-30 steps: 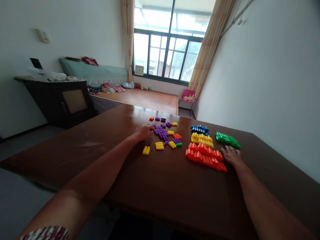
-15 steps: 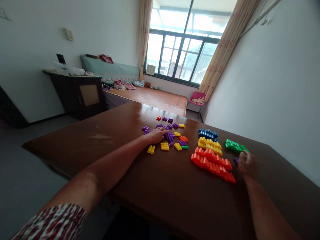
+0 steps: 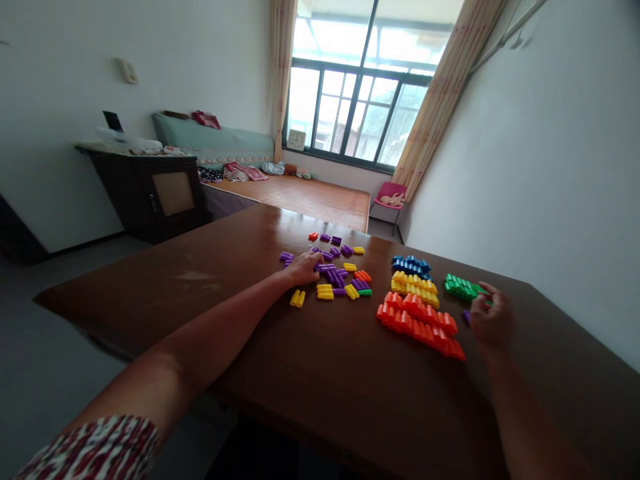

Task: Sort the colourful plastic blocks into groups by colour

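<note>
My left hand reaches over the loose purple pieces in the middle of the table; its fingertips touch or hover at them, and whether it grips one is hidden. My right hand is beside the green row, thumb and forefinger apart, with nothing visible between them. A purple piece lies just left of that hand. Stacked rows of orange pieces, yellow pieces and blue pieces stand between my hands.
Loose yellow pieces, an orange piece and a small green piece lie around the purple ones on the brown table. Beyond it are a bed, a dark cabinet and a pink chair.
My right hand's fingers have spread apart beside the green row. My left hand has shifted slightly left over the purple pieces. The whole view has shifted a little.
</note>
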`<state>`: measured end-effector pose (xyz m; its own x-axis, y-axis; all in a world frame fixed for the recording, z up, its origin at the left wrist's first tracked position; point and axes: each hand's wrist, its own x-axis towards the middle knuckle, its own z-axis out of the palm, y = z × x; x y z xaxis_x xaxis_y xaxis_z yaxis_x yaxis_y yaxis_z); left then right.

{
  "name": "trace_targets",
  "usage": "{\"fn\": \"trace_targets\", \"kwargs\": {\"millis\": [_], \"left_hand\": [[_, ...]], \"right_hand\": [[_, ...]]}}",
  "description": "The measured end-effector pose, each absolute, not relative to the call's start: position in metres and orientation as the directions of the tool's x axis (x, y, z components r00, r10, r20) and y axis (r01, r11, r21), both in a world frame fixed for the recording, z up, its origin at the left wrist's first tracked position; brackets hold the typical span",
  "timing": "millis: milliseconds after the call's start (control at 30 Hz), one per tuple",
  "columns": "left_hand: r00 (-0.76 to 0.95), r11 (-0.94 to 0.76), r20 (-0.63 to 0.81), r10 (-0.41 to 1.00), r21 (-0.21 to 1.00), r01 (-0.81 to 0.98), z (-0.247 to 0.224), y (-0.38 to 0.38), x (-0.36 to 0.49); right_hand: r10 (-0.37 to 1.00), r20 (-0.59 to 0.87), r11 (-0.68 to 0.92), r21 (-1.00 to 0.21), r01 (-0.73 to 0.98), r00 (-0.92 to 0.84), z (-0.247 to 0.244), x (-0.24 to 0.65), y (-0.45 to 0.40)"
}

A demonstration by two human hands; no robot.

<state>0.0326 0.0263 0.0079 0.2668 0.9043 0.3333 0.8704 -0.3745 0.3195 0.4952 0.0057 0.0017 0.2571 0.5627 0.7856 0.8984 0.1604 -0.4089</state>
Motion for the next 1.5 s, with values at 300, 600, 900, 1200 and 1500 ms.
{"fn": "trace_targets", "kwargs": {"millis": [300, 600, 900, 1200, 1500], "left_hand": [[0.348, -0.689, 0.603, 0.718, 0.685, 0.237, 0.024, 0.014, 0.052], [0.498, -0.721, 0.624, 0.602, 0.693, 0.004, 0.039, -0.033, 0.097], [0.416, -0.444, 0.411, 0.811, 0.896, -0.018, 0.029, -0.025, 0.100], [0.353, -0.291, 0.290, 0.890, 0.955, -0.053, 0.029, -0.013, 0.086], [0.463, -0.291, 0.236, 0.854, 0.955, 0.050, 0.030, -0.021, 0.088]], "right_hand": [[0.721, 0.677, 0.511, -0.378, 0.772, -0.146, 0.023, 0.396, -0.023], [0.892, 0.309, 0.398, -0.882, 0.250, -0.332, 0.026, 0.325, -0.055], [0.892, 0.376, 0.446, -0.823, 0.353, -0.251, 0.029, 0.344, -0.038], [0.642, 0.311, 0.011, -0.918, 0.397, 0.701, -0.002, 0.578, 0.001], [0.650, 0.359, -0.402, -0.586, 0.704, 0.670, -0.033, 0.604, 0.002]]}}
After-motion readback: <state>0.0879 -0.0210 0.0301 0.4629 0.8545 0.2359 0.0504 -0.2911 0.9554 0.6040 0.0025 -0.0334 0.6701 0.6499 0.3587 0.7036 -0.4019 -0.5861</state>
